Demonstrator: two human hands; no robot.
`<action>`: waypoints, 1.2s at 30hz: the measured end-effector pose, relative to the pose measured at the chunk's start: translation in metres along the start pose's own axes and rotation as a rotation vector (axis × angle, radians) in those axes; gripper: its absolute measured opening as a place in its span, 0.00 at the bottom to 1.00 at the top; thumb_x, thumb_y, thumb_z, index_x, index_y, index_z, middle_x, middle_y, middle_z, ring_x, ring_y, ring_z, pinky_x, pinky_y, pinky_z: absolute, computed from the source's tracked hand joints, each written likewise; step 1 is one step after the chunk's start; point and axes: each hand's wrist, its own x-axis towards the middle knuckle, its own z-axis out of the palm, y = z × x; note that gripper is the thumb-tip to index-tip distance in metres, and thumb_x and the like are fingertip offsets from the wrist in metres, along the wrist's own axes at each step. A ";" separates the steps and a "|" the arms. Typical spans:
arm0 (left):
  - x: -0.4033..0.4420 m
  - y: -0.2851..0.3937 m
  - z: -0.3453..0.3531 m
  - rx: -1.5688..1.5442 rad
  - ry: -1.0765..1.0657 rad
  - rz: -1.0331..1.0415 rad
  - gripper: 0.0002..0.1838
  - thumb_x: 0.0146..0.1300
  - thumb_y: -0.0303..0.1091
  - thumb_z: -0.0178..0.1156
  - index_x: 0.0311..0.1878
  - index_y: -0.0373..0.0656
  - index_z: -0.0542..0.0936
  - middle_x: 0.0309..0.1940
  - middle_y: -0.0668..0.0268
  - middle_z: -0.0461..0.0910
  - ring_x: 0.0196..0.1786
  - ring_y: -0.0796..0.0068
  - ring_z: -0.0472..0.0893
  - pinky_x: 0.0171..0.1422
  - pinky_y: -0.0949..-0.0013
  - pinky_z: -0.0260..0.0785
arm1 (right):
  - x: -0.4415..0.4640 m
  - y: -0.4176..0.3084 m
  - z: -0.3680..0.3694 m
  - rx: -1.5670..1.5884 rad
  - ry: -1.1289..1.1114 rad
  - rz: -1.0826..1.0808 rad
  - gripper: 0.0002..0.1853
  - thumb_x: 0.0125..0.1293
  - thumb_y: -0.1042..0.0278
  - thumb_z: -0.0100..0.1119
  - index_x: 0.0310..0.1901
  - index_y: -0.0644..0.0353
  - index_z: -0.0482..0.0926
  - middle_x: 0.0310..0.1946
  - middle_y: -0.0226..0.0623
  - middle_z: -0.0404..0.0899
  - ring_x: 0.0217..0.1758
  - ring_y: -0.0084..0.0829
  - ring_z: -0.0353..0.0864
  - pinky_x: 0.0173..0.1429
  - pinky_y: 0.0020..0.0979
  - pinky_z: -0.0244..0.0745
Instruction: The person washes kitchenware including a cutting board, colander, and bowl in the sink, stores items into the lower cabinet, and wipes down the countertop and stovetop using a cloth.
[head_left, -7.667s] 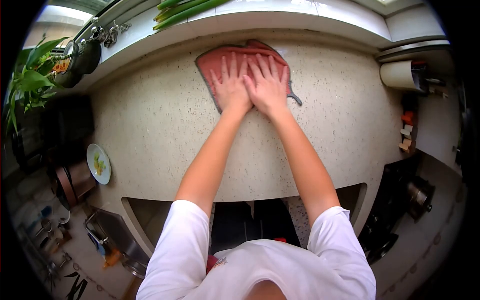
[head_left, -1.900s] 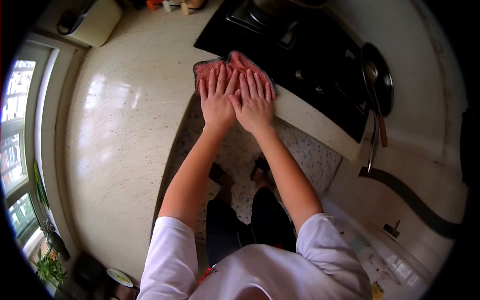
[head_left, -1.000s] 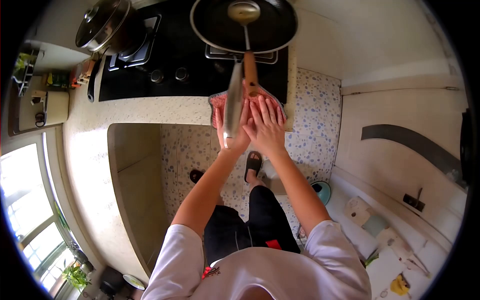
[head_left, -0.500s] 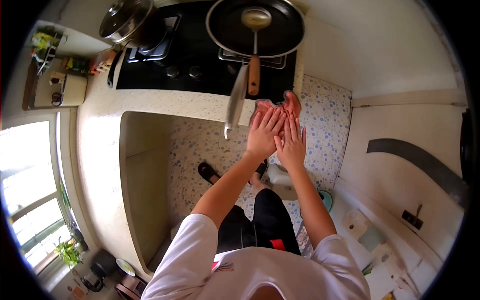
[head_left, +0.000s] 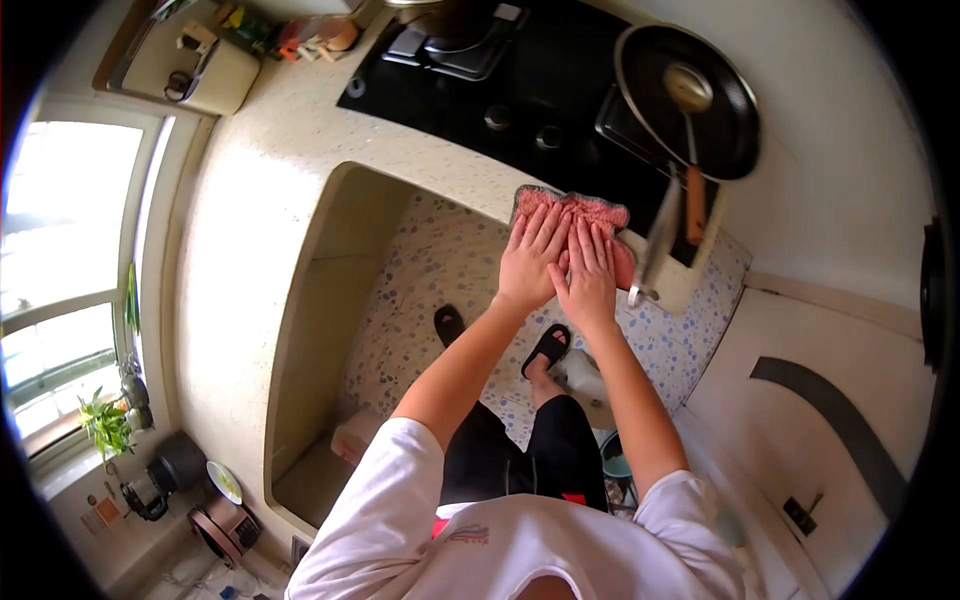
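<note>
A pink cloth (head_left: pixel 595 210) with a grey edge lies bunched on the narrow counter strip in front of the stove, its right part hanging toward the counter's front edge. My left hand (head_left: pixel 533 258) lies flat on the cloth's left part, fingers stretched out. Beside it, my right hand (head_left: pixel 588 275) presses on the cloth's middle with fingers extended, its thumb near my left hand. Just right of the cloth, the metal handle of the frying pan (head_left: pixel 735 110) reaches over the counter edge. A spoon (head_left: pixel 688 88) with a wooden handle rests in the pan.
The black stove (head_left: pixel 580 70) has a pot (head_left: pixel 450 18) on its left burner. At the upper left stands a cream holder (head_left: pixel 225 80) with scissors. The counter (head_left: pixel 240 240) runs down the left side, by the window. A rice cooker (head_left: pixel 225 528) and plate (head_left: pixel 225 480) are at lower left.
My hands and the cloth have moved left along the counter strip, away from its right end, to the left of the pan handle. The view has turned, so the stove appears tilted.
</note>
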 end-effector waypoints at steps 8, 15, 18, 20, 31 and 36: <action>0.013 -0.142 -0.060 0.070 0.118 -0.133 0.33 0.74 0.48 0.50 0.77 0.43 0.71 0.79 0.57 0.68 0.83 0.56 0.62 0.86 0.51 0.49 | 0.108 -0.099 0.079 0.079 -0.029 -0.161 0.37 0.77 0.44 0.51 0.77 0.64 0.67 0.79 0.47 0.64 0.84 0.48 0.58 0.86 0.50 0.49; 0.024 -0.286 -0.119 0.296 0.145 -0.199 0.33 0.73 0.47 0.49 0.77 0.41 0.71 0.78 0.55 0.68 0.82 0.56 0.64 0.87 0.52 0.49 | 0.208 -0.195 0.165 0.121 -0.028 -0.223 0.34 0.79 0.45 0.49 0.75 0.61 0.70 0.78 0.45 0.66 0.84 0.47 0.60 0.86 0.49 0.50; 0.025 -0.326 -0.134 0.283 0.102 -0.200 0.36 0.71 0.47 0.50 0.78 0.39 0.68 0.80 0.52 0.65 0.84 0.55 0.60 0.88 0.53 0.45 | 0.238 -0.225 0.190 0.158 -0.027 -0.253 0.34 0.78 0.43 0.49 0.74 0.63 0.72 0.78 0.44 0.67 0.83 0.48 0.61 0.85 0.50 0.52; 0.028 -0.334 -0.134 0.295 0.091 -0.205 0.35 0.73 0.47 0.49 0.79 0.39 0.66 0.81 0.51 0.63 0.85 0.54 0.57 0.89 0.52 0.43 | 0.243 -0.236 0.189 0.183 -0.027 -0.210 0.37 0.78 0.40 0.46 0.75 0.62 0.70 0.79 0.43 0.66 0.83 0.46 0.60 0.86 0.49 0.50; 0.022 -0.214 -0.093 0.229 -0.012 -0.055 0.34 0.72 0.48 0.52 0.78 0.42 0.70 0.80 0.55 0.66 0.84 0.52 0.59 0.86 0.47 0.47 | 0.148 -0.163 0.121 -0.011 0.021 0.057 0.42 0.77 0.30 0.41 0.78 0.58 0.68 0.82 0.41 0.61 0.86 0.42 0.54 0.88 0.49 0.41; 0.012 -0.114 -0.044 0.120 -0.089 0.039 0.35 0.74 0.49 0.51 0.81 0.46 0.67 0.83 0.59 0.61 0.86 0.55 0.55 0.87 0.47 0.43 | 0.072 -0.083 0.074 -0.095 0.065 0.176 0.41 0.76 0.31 0.44 0.78 0.54 0.68 0.81 0.41 0.62 0.87 0.45 0.53 0.88 0.50 0.41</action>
